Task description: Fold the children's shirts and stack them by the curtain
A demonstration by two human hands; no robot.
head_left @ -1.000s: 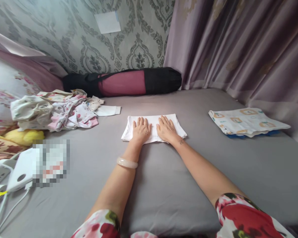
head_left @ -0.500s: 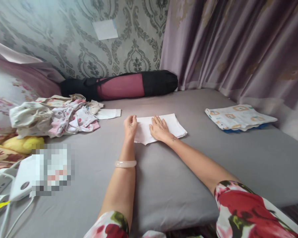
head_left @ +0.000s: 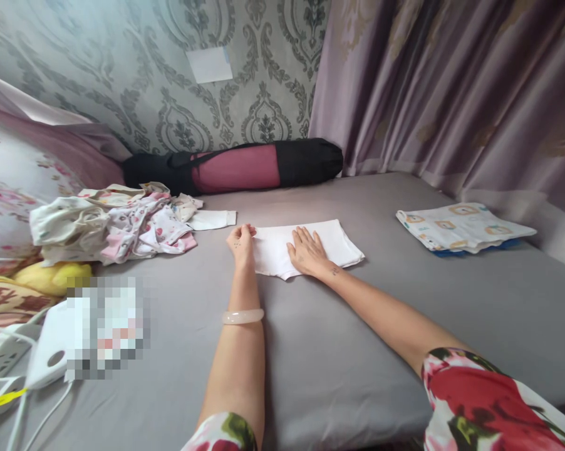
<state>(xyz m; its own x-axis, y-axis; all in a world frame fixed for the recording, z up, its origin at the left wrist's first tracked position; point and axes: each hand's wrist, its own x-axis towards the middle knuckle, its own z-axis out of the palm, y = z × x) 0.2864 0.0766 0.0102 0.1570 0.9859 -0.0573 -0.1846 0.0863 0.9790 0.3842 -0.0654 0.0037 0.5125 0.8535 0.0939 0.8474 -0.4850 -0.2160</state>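
A pair of small white pants (head_left: 268,252) lies folded flat on the grey bed sheet in front of me. At the pants' left end, my left hand (head_left: 241,245) is closed, with thumb and fingers pinching the edge; a pale bangle (head_left: 243,316) circles that wrist. Flat on the middle of the cloth rests my right hand (head_left: 307,252), its fingers spread. Part of the fabric is hidden under that palm.
Crumpled baby clothes (head_left: 141,225) lie at the left, with a white piece (head_left: 214,219) sticking out. A folded printed cloth (head_left: 463,225) sits at the right. Behind is a long black-and-maroon bag (head_left: 238,169). A power strip (head_left: 5,354) and white device (head_left: 52,344) are at near left.
My left hand has moved a little left along with the pants' edge. The right hand stays pressed on the cloth. The whole view has shifted slightly.
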